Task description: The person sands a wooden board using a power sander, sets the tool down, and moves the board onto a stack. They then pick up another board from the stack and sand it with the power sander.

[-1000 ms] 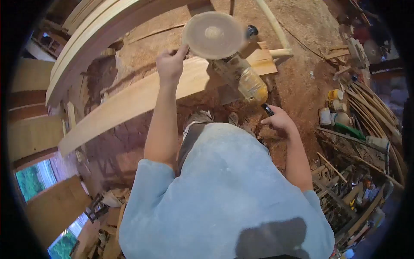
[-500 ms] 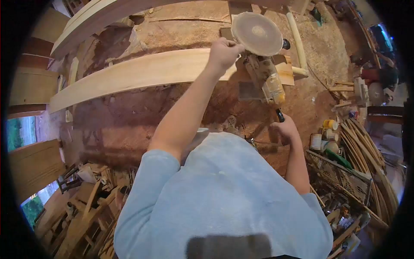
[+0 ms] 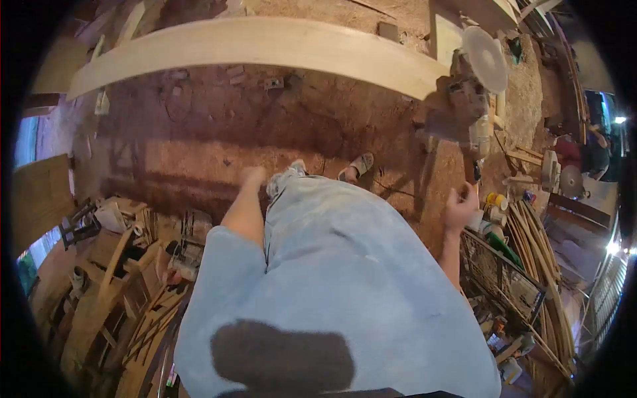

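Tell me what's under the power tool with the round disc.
In view, the long plank runs up to the power tool; whatever lies directly beneath its body is covered.

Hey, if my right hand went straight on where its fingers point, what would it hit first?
Probably the power tool's black handle, just beyond the right hand's fingertips in this view. Depth is unclear, so it might pass under.

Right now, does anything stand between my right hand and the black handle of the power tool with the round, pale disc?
Nothing visible does. The right hand is just below the black handle of the power tool in this view; I cannot tell whether they touch. The left hand is well clear of both.
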`<action>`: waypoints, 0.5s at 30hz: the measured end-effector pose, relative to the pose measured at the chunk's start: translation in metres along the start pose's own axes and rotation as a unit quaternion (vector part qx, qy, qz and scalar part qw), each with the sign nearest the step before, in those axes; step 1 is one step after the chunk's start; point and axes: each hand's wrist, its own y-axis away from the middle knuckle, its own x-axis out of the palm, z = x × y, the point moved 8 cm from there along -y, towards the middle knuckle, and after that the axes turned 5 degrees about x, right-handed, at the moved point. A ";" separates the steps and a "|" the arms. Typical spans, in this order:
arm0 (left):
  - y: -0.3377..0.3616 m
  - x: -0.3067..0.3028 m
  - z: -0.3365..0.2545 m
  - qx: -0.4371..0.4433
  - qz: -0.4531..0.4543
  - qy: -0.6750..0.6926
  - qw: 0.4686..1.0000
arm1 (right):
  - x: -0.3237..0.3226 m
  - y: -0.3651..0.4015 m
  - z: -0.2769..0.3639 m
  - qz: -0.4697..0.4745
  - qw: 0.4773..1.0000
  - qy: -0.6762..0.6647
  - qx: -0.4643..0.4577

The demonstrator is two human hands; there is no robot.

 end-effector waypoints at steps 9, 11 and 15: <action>0.098 -0.072 0.052 -0.046 0.103 0.224 0.968 | 0.168 0.157 0.050 0.573 0.811 0.090 0.075; 0.097 -0.048 0.061 -0.107 0.123 0.272 0.948 | 0.172 0.157 0.081 0.592 0.803 0.059 0.044; 0.114 -0.040 0.027 -0.009 0.123 0.168 0.978 | 0.188 0.121 0.086 0.601 0.783 -0.038 0.156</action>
